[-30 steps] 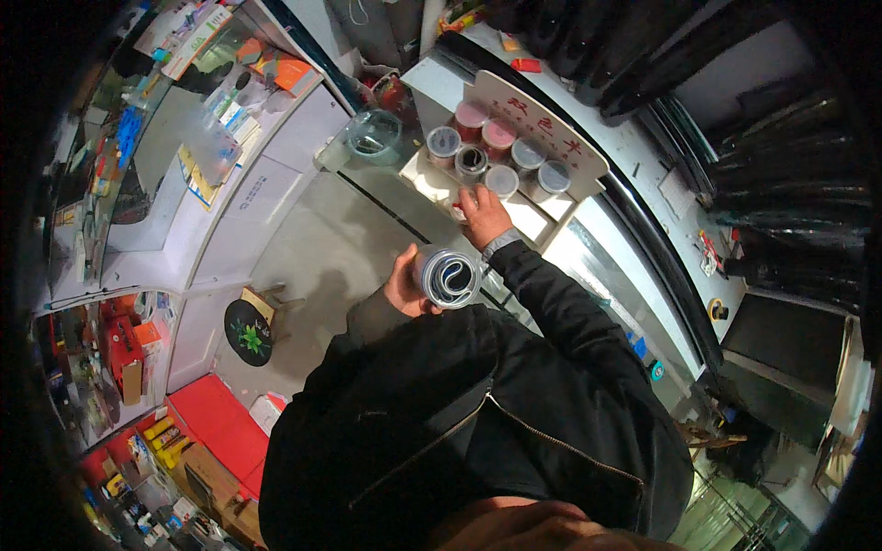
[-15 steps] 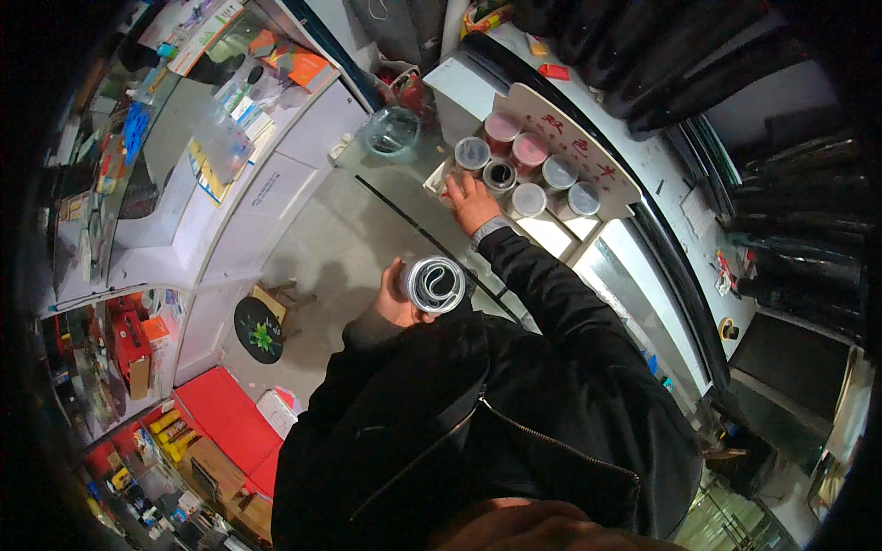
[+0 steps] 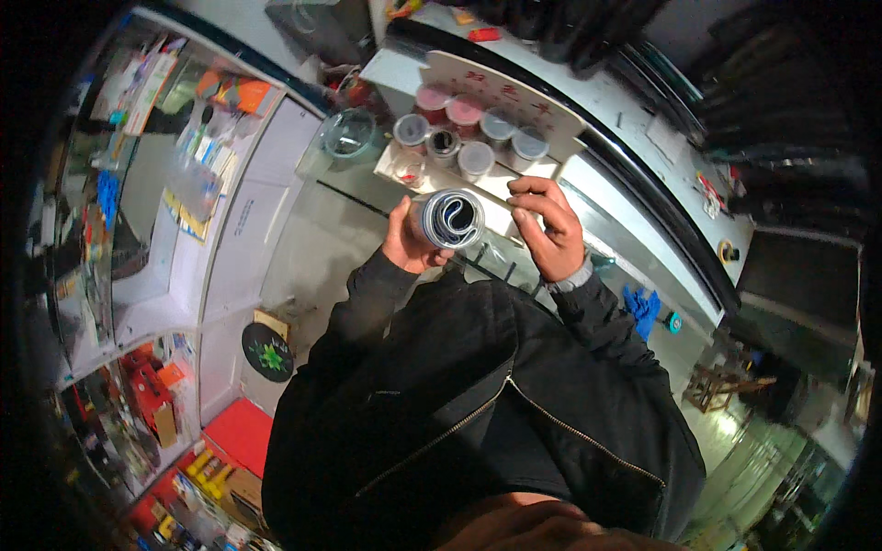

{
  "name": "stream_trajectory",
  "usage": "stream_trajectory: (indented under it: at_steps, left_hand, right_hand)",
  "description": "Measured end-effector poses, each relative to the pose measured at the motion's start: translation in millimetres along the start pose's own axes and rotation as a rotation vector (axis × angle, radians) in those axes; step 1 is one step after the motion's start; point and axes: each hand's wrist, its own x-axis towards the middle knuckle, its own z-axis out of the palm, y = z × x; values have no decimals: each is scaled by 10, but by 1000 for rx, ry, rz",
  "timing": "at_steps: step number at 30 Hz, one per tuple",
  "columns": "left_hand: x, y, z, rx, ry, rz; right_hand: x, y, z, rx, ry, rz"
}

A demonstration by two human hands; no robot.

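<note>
My left hand [image 3: 411,242] is wrapped round a clear jar [image 3: 427,223] with a dark-and-white roll [image 3: 462,217] inside, near my black jacket [image 3: 432,358] and left of my right hand [image 3: 553,235], whose fingers are bent; I can't tell if they pinch anything. I should hold the jar's side snugly so it won't tip. Farther off, big red writing [image 3: 499,84] marks the white board [image 3: 556,119] behind the lidded jars [image 3: 476,158].

The held jar [image 3: 451,219] looks glossy clear plastic, the jacket [image 3: 418,367] matt cloth, its zip [image 3: 510,379] shiny metal.

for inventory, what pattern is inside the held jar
The jar shows a dark and white swirl, head view.
</note>
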Motion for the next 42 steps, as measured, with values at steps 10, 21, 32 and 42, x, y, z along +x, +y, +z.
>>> stream_trajectory:
  at_steps: [10,21,32,42]
  left_hand:
    - [470,-485,880,564,211,94]
    - [580,-962,1589,775,-106,276]
    - [748,-1221,1608,541,70,66]
    - [688,-1229,1642,568,44,-56]
  right_hand:
    - [-729,-653,-798,-234,49,-117]
    - [-1353,-669,-1216,54,198,138]
    - [-1471,-845,-1426,-203,188,-39]
    - [-1331,-1012,-1555,-651,195,-334]
